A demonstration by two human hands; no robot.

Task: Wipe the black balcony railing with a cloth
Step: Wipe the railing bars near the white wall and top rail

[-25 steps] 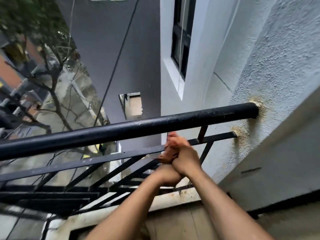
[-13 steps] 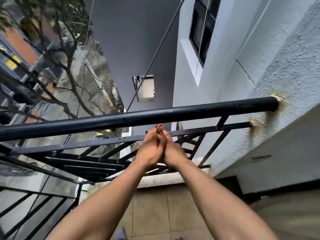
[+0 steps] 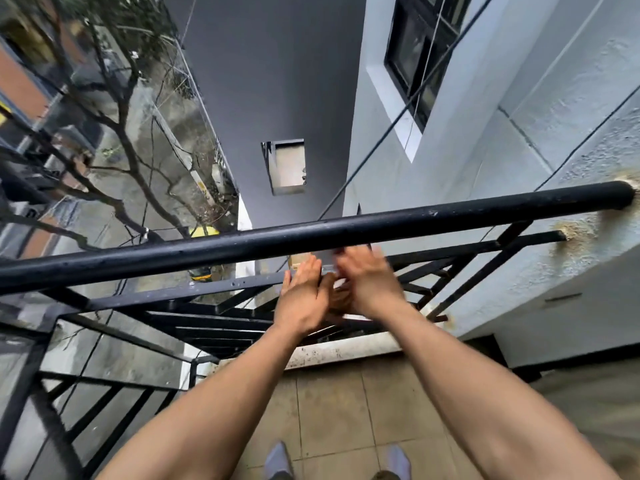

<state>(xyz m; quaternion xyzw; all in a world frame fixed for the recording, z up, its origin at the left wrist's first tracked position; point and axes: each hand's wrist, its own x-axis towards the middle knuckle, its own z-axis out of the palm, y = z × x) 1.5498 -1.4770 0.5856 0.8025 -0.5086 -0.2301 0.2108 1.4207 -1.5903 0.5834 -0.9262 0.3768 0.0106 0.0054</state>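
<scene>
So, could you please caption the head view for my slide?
Left hand and right hand close together below the black railing, a brownish cloth between them.

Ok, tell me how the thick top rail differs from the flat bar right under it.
The top rail is a thick round tube; the flat bar is thin and flat-faced. The top rail passes above the left hand and right hand; the flat bar runs behind them. Both are black and end at the white wall.
</scene>
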